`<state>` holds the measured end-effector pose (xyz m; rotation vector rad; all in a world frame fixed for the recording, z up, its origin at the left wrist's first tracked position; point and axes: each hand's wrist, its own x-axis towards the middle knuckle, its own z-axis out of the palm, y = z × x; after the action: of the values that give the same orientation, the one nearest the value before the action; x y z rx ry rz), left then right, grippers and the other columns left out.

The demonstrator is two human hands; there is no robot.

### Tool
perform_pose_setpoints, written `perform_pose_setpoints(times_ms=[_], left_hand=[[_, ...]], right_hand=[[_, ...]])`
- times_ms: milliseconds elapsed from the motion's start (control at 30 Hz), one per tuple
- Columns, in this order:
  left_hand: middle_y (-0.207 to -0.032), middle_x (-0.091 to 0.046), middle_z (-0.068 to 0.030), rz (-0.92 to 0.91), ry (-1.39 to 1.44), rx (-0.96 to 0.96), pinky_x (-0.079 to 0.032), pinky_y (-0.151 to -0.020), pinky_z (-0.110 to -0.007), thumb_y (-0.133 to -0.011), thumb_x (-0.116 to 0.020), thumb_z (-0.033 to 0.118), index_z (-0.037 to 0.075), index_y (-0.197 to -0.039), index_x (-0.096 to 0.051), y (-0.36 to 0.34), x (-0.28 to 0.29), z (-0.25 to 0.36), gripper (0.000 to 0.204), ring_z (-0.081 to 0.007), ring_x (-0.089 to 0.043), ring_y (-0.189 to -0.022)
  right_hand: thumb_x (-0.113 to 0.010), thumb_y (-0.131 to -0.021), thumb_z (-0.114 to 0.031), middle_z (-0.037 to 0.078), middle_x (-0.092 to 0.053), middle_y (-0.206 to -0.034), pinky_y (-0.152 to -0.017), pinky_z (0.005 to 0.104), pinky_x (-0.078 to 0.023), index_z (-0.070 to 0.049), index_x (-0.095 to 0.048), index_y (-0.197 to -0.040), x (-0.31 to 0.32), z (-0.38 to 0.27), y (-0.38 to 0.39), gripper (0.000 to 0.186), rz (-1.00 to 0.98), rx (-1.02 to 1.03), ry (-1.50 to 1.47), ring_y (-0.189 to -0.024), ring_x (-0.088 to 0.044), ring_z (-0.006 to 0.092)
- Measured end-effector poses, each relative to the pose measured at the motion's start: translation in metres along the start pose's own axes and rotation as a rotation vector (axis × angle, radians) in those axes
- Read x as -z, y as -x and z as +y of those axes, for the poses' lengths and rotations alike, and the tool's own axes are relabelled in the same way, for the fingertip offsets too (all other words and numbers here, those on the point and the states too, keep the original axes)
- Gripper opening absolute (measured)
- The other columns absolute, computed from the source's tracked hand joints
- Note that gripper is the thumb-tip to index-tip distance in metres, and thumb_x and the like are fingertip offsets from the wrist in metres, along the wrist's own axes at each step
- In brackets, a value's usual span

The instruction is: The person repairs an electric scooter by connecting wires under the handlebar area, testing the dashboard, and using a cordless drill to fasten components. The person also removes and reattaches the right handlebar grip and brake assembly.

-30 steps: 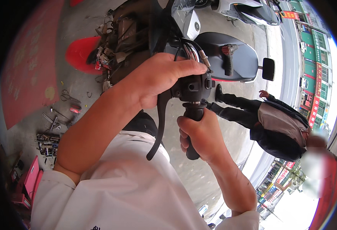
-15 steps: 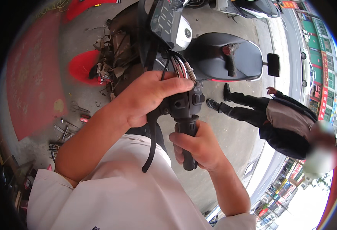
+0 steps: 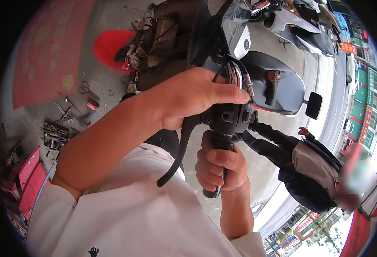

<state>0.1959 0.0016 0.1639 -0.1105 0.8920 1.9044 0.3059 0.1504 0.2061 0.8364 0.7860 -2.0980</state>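
Observation:
My left hand [image 3: 193,96] is closed around the scooter's handlebar, its thumb pressed near a metal cable fitting [image 3: 249,85]. Just below sits the black switch housing [image 3: 223,118]. My right hand [image 3: 227,165] is wrapped round the black rubber handlebar grip [image 3: 211,193], whose end sticks out below the fingers. A black brake lever [image 3: 176,162] hangs down to the left of the grip, touched by neither hand. Part of the bar beneath my left palm is hidden.
A dark seat [image 3: 289,88] bears a loose black grip-like part [image 3: 272,88]. A person [image 3: 308,162] stands at the right near a mirror [image 3: 314,106]. Scissors [image 3: 86,88] and hand tools [image 3: 55,136] lie left on the floor, by a red mat [image 3: 47,55].
The view has shifted, so the scooter appears farther right. My right hand's fingers now curl fully round the grip. My left hand keeps its hold at the same spot.

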Motion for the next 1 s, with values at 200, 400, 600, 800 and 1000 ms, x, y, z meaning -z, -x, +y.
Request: perform_pose_setpoints(times_ms=[200,400,600,800,1000], left_hand=[[-0.093,-0.070,-0.0062,0.026,-0.032,-0.049,-0.050,-0.078,-0.028,-0.085,-0.071,0.029,0.001,-0.099,-0.069,-0.001,0.002,-0.005,0.031,-0.0131,-0.065,-0.083],[-0.093,-0.071,-0.0064,0.013,-0.046,-0.066,-0.051,-0.078,-0.029,-0.083,-0.074,0.032,0.003,-0.102,-0.070,-0.001,0.004,-0.008,0.035,-0.0137,-0.067,-0.082],[-0.089,-0.070,-0.0067,0.010,-0.033,-0.024,-0.053,-0.074,-0.030,-0.083,-0.073,0.032,0.002,-0.101,-0.070,0.003,0.002,-0.010,0.035,-0.0146,-0.067,-0.080],[-0.090,-0.070,-0.0128,-0.018,-0.010,-0.018,-0.056,-0.071,-0.035,-0.080,-0.076,0.030,0.000,-0.099,-0.069,-0.004,0.003,-0.012,0.036,-0.0211,-0.069,-0.075],[-0.090,-0.069,-0.0115,-0.033,-0.042,0.031,-0.057,-0.068,-0.035,-0.090,-0.066,0.032,-0.001,-0.103,-0.065,-0.007,-0.002,-0.005,0.035,-0.0215,-0.068,-0.075]], right_hand=[[-0.056,-0.086,-0.007,0.001,-0.037,-0.051,-0.031,0.0299,-0.031,-0.008,-0.041,-0.074,-0.012,0.002,0.004,0.019,0.132,0.063,0.168,-0.035,-0.035,0.0115],[-0.055,-0.084,-0.006,0.001,-0.038,-0.054,-0.033,0.0303,-0.033,-0.007,-0.044,-0.074,-0.025,0.007,0.008,0.015,0.372,0.104,0.381,-0.037,-0.038,0.0120],[-0.056,-0.082,-0.006,0.003,-0.044,-0.057,-0.037,0.0312,-0.038,-0.005,-0.047,-0.072,-0.034,0.011,0.010,0.013,0.530,0.121,0.547,-0.040,-0.043,0.0132],[-0.056,-0.077,-0.005,0.005,-0.048,-0.059,-0.039,0.0327,-0.042,-0.001,-0.050,-0.071,-0.034,0.012,0.011,0.010,0.629,0.152,0.694,-0.043,-0.047,0.0149],[-0.054,-0.076,-0.005,0.006,-0.051,-0.057,-0.041,0.0328,-0.043,0.001,-0.051,-0.067,-0.037,0.001,0.012,0.011,0.642,0.159,0.807,-0.043,-0.049,0.0148]])
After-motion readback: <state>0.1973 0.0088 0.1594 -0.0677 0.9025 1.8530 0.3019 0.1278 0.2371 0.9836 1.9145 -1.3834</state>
